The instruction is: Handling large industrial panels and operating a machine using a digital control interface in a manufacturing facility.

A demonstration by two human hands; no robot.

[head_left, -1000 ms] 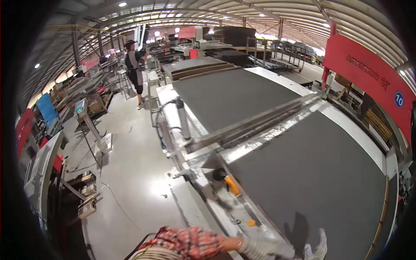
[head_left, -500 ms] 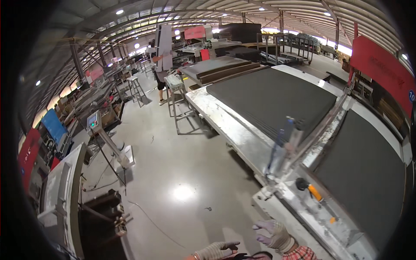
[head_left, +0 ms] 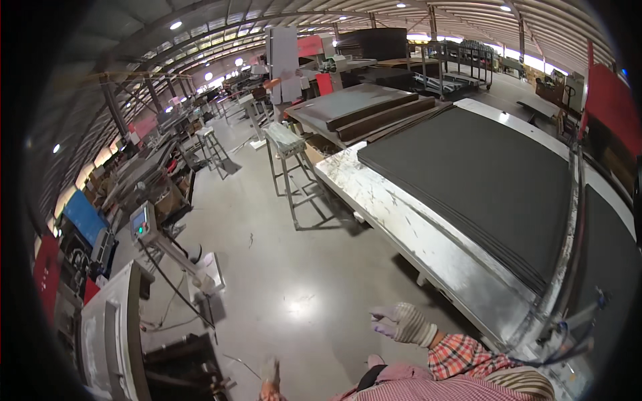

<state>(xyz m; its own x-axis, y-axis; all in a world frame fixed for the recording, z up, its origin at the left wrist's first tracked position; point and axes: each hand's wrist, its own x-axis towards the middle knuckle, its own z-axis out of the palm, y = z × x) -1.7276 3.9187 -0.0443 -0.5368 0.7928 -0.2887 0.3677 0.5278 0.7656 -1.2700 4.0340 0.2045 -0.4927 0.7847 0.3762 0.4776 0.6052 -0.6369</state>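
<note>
View swung left; 2 gloved hands (head_left: 401,324), empty.

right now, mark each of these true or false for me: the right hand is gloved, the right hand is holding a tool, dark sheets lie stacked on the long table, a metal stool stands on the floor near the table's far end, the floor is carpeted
1. The right hand wears a knit glove. True.
2. The right hand is holding a tool. False: it holds nothing, its fingers loosely spread above the floor.
3. Dark sheets lie stacked on the long metal table. True.
4. A metal stool stands on the floor near the table's far end. True.
5. The floor is carpeted. False: it is smooth, shiny and grey, and reflects the lights.
6. The left hand rests on the table. False: it is low at the picture's bottom edge, away from the table.
</note>
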